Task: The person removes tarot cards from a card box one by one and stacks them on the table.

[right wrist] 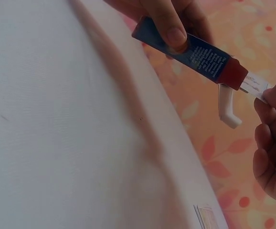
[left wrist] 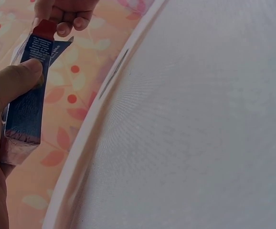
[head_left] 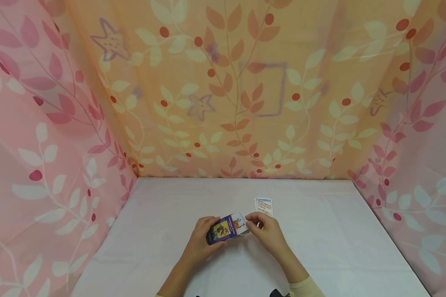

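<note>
My left hand (head_left: pixel 203 234) grips a dark blue and yellow card box (head_left: pixel 220 232) from its side, thumb along the narrow edge in the left wrist view. The box is tilted above the white table, its open end toward my right hand (head_left: pixel 270 233). Picture cards (head_left: pixel 239 221) stick partly out of that end. Thumb and fingers of the right hand pinch their outer edge, which the right wrist view shows as a white card end (right wrist: pixel 255 85). Beside the opening, a white-sided flap (right wrist: pixel 228 107) hangs folded out. The cards' other part is hidden inside the box.
Just beyond the right hand, a small stack of cards (head_left: pixel 264 206) lies on the white table (head_left: pixel 163 206). A patterned orange cloth wall (head_left: pixel 223 136) rises at the back, with pink cloth walls (head_left: pixel 29 165) at the sides.
</note>
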Demonstrator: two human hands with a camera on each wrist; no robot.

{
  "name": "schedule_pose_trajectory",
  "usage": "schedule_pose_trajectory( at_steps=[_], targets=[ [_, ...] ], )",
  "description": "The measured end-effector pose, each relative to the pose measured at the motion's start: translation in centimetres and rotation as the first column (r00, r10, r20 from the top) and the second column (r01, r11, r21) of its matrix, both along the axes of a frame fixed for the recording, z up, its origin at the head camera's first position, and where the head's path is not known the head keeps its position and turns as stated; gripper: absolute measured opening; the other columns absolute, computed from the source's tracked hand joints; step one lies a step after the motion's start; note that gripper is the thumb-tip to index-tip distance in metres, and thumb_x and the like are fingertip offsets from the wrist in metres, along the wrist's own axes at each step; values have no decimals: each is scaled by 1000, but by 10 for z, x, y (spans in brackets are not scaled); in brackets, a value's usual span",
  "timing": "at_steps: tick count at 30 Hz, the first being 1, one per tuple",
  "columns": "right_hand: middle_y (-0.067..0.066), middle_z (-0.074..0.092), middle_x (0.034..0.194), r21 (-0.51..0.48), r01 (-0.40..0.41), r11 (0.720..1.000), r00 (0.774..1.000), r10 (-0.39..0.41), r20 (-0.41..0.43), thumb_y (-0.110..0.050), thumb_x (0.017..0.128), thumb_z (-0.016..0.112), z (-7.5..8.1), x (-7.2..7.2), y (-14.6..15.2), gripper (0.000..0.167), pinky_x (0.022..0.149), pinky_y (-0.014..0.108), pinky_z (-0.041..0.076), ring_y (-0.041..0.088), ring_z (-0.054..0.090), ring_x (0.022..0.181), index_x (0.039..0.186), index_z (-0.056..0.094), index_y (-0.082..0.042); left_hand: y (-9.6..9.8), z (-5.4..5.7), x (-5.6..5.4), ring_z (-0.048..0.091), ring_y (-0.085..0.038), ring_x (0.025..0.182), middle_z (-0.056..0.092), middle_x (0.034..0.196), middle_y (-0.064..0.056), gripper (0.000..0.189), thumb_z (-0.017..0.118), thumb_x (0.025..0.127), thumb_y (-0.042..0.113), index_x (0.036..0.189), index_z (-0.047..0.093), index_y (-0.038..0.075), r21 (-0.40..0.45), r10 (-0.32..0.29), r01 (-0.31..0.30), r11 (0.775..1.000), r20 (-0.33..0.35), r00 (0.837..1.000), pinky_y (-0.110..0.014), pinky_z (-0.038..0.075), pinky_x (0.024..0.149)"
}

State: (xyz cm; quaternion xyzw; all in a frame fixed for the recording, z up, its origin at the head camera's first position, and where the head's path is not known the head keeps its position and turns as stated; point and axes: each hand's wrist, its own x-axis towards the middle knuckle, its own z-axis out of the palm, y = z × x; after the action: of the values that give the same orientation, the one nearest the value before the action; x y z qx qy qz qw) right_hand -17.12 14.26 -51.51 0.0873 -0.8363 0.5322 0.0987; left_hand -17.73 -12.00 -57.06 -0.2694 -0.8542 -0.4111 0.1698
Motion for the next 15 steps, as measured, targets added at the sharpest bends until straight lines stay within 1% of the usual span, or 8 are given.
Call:
schedule_pose_trajectory(
  at_steps=[4, 10, 15],
  targets=[
    [-9, 68, 84, 13, 8, 1000, 1000, -8, -9, -10, 90, 78, 1, 0, 2, 12, 67, 22, 47, 10, 58, 77, 97, 75, -20, 0, 1, 0, 50, -13, 129, 54, 139, 8, 78, 90, 77, 40, 145, 53, 28, -1, 5, -5, 1000, 18, 1000, -38, 48, 107],
    [-9, 68, 87, 24, 16, 1000, 1000, -16, 25, -15, 92, 77, 4, 0, 6, 9, 67, 23, 48, 12, 59, 79, 98, 75, -22, -1, 0, 0, 50, -13, 128, 54, 139, 6, 79, 90, 78, 40, 145, 53, 27, 0, 0, 0, 1000, 5, 1000, -36, 49, 105],
    [-6, 69, 87, 12, 21, 1000, 999, -22, 27, -13, 91, 78, 8, 0, 10, 10, 67, 23, 48, 13, 58, 79, 99, 76, -19, -1, 0, 0, 50, -14, 128, 54, 139, 6, 79, 91, 77, 38, 145, 53, 26, 0, -2, 2, 1000, -2, 1000, -37, 49, 106]
  ],
)
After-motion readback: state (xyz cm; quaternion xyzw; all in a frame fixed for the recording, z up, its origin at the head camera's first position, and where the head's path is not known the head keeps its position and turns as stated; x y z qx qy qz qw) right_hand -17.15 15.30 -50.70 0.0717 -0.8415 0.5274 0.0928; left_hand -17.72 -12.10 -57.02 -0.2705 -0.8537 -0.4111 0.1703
